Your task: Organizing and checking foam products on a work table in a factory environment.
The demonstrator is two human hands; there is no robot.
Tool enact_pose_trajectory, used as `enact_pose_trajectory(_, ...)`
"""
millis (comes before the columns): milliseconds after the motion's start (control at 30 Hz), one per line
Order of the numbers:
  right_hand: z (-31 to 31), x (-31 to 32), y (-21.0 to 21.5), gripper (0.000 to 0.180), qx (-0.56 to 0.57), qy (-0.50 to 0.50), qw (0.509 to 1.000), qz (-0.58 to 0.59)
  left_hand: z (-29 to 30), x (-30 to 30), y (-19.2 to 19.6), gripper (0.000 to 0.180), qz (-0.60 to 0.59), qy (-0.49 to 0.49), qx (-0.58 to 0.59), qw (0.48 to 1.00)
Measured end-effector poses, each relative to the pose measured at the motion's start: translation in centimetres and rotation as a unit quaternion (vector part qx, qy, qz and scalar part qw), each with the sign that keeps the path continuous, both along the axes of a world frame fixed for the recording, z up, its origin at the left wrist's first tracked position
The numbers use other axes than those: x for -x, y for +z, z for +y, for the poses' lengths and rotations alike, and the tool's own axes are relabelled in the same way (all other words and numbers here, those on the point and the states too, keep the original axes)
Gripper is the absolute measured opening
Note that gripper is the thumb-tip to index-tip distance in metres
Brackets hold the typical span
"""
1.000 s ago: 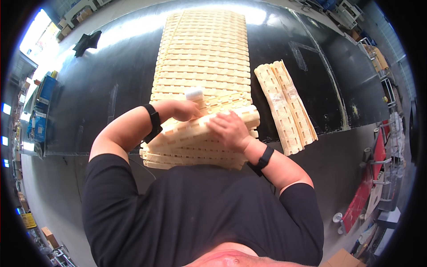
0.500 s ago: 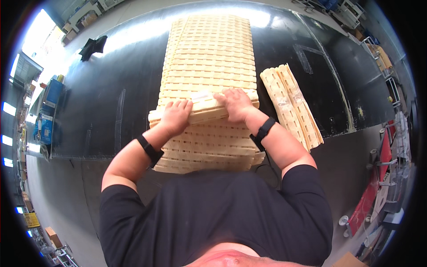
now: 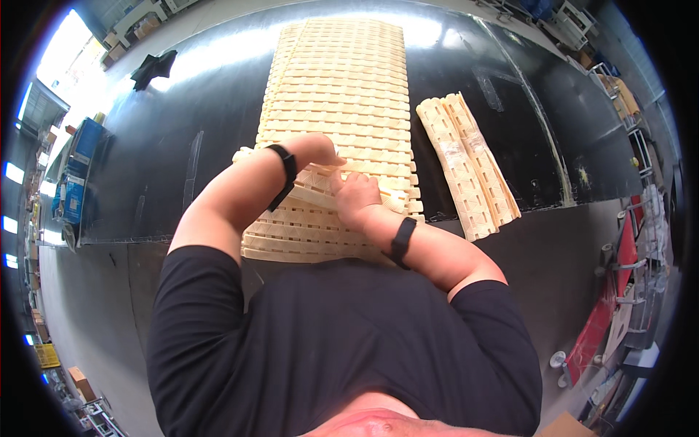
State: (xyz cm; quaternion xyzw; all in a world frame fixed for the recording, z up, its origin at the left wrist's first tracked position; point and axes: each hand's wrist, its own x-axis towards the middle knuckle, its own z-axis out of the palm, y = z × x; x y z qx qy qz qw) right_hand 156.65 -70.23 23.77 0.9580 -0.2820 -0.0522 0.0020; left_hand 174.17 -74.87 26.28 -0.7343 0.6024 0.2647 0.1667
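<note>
A factory floor: a large black worktable [image 3: 182, 146], metal racks [image 3: 626, 95] and stacked boxes [image 3: 73, 175] around it.

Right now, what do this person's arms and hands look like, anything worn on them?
Both hands are bare, with no gloves. The left hand and right hand each have a black band at the wrist. The forearms are uncovered; short black sleeves end above the elbows.

Black short-sleeved shirt [image 3: 342, 342], black band on each wrist.
</note>
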Motion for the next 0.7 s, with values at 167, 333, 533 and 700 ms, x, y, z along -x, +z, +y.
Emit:
enact_pose_trajectory(167, 0.5, 0.3, 1.8, 0.059, 0.029, -0.003, 0.999, 0.029, -1.7, 1.9, 1.2, 0.043, -0.1, -0.038, -0.023, 0.994)
enact_pose_trajectory(333, -2.5, 0.5, 3.8, 0.069, -0.146, 0.013, 0.987, 0.062, 2.3, 1.7, 6.6, 0.042, -0.047, 0.101, 0.128, 0.985)
enact_pose_trajectory(533, -8.5, -0.8, 3.3, 0.093, -0.262, 0.05, 0.963, 0.035, 14.3, 5.4, 5.3, 0.071, -0.065, 0.139, 0.148, 0.977)
enact_pose_trajectory(700, -7.9, -0.7, 2.8, 0.082, -0.039, 0.116, 0.988, -0.093, 13.7, 5.5, 1.9, 0.081, -0.062, 0.11, 0.149, 0.981)
